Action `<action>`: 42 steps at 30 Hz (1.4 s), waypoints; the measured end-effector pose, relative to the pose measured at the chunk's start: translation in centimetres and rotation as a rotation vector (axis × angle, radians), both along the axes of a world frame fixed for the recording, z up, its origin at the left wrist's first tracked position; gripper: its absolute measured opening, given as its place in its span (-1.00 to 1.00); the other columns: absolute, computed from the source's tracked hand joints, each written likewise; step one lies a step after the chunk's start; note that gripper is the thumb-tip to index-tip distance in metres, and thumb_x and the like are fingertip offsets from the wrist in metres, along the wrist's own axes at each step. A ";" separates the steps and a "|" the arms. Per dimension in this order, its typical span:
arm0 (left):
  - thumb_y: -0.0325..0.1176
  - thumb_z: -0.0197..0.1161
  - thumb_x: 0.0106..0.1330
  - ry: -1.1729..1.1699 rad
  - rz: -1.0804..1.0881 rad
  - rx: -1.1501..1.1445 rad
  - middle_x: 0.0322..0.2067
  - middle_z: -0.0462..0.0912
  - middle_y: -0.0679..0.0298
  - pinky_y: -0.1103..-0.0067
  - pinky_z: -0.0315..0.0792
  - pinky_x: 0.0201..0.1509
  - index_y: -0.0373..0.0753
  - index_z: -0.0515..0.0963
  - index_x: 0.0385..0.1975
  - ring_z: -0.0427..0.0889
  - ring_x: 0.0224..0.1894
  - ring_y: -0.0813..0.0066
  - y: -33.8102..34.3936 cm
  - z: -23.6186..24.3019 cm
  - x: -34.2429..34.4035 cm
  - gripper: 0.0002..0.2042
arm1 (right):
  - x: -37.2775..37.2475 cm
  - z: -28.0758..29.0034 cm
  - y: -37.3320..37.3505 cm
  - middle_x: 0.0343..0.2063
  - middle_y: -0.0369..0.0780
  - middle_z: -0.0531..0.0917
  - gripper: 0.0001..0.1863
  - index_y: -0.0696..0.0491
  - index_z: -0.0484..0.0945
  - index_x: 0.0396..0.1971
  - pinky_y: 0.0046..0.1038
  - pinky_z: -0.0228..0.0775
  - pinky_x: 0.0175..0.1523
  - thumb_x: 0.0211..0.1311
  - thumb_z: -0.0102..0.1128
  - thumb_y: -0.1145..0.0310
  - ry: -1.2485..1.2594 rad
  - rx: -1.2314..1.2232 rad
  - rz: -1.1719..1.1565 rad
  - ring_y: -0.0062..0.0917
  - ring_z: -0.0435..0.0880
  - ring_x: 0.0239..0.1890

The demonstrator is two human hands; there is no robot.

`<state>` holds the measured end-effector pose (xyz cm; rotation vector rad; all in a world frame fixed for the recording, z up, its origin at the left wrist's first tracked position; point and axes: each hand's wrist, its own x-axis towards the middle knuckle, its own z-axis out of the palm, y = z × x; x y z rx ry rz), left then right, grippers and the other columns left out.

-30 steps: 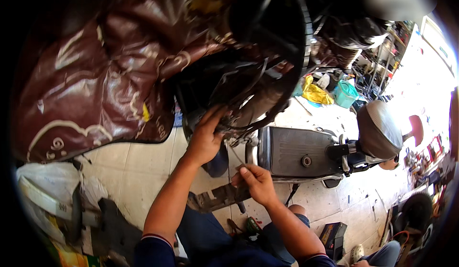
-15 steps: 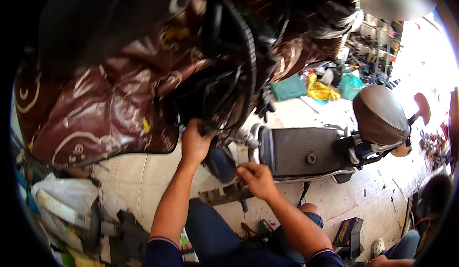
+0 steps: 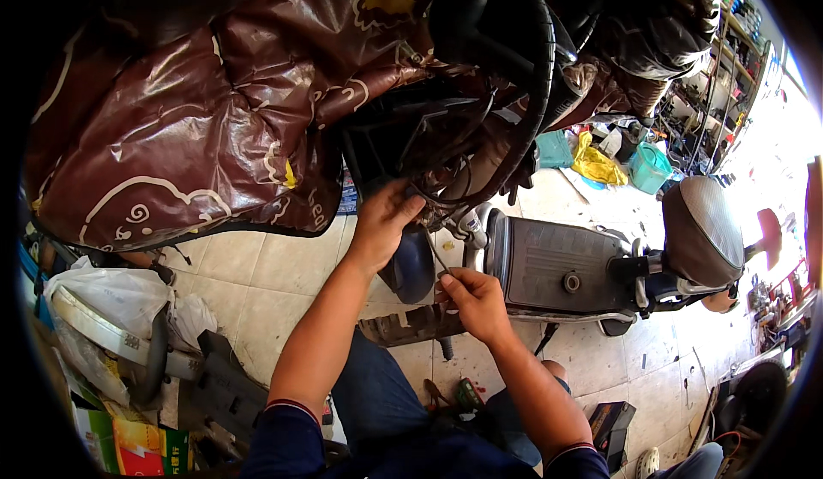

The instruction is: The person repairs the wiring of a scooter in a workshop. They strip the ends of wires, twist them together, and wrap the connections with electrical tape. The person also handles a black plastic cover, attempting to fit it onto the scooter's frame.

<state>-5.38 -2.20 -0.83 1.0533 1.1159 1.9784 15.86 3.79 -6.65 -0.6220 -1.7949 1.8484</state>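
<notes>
In front of me stands a scooter with a flat dark footboard (image 3: 561, 265) and its front end opened up. My left hand (image 3: 381, 226) is closed at the tangle of dark wires (image 3: 441, 183) below the handlebar, its thumb pressed against them. What lies under its fingers is partly hidden. My right hand (image 3: 476, 303) pinches a thin dark cable or rod (image 3: 440, 260) between thumb and forefinger, which runs up toward the wires. Between the hands is the dark blue front fender (image 3: 413, 269).
A shiny brown quilted cover (image 3: 189, 128) drapes over the handlebar. The brown saddle (image 3: 703, 230) is at right. A teal bucket (image 3: 649, 168) and yellow bag (image 3: 596, 160) lie beyond. White plastic bags (image 3: 111, 308) sit at left. Another person's leg (image 3: 694, 464) shows lower right.
The view has shifted, so the scooter and cover sit differently in it. My right hand still pinches by the fender, and the thin dark piece above it now shows clearly. My left hand stays at the wires.
</notes>
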 end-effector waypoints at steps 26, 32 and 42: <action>-0.34 0.30 0.51 0.068 0.385 0.062 -0.16 0.68 0.26 0.57 0.55 -0.04 -0.30 0.46 0.07 0.64 -0.17 0.57 3.1 -2.4 -0.1 -0.73 | -3.8 -0.2 2.3 -0.49 -0.20 0.69 -0.80 0.23 0.59 -0.18 -0.46 0.47 -0.30 0.32 0.34 0.43 0.072 0.189 -0.288 -0.57 0.64 -0.46; -0.34 0.31 0.50 -0.138 0.293 -0.011 -0.14 0.69 0.23 0.49 0.60 -0.04 -0.27 0.46 0.05 0.68 -0.14 0.49 2.3 0.0 0.9 -0.74 | -4.9 1.6 3.4 -0.29 -0.16 0.73 -0.70 0.03 0.67 -0.11 -0.21 0.55 -0.17 0.19 0.43 0.28 -0.090 0.657 -0.465 -0.18 0.74 -0.28; -0.31 0.33 0.49 -0.078 0.278 -0.020 -0.17 0.72 0.25 0.54 0.55 0.00 -0.37 0.55 0.04 0.66 -0.15 0.52 2.8 -0.5 0.0 -0.71 | -6.4 3.2 3.6 -0.38 -0.13 0.71 -0.74 0.10 0.72 -0.33 -0.19 0.51 -0.24 0.12 0.48 0.22 -0.127 0.672 -0.541 -0.14 0.71 -0.37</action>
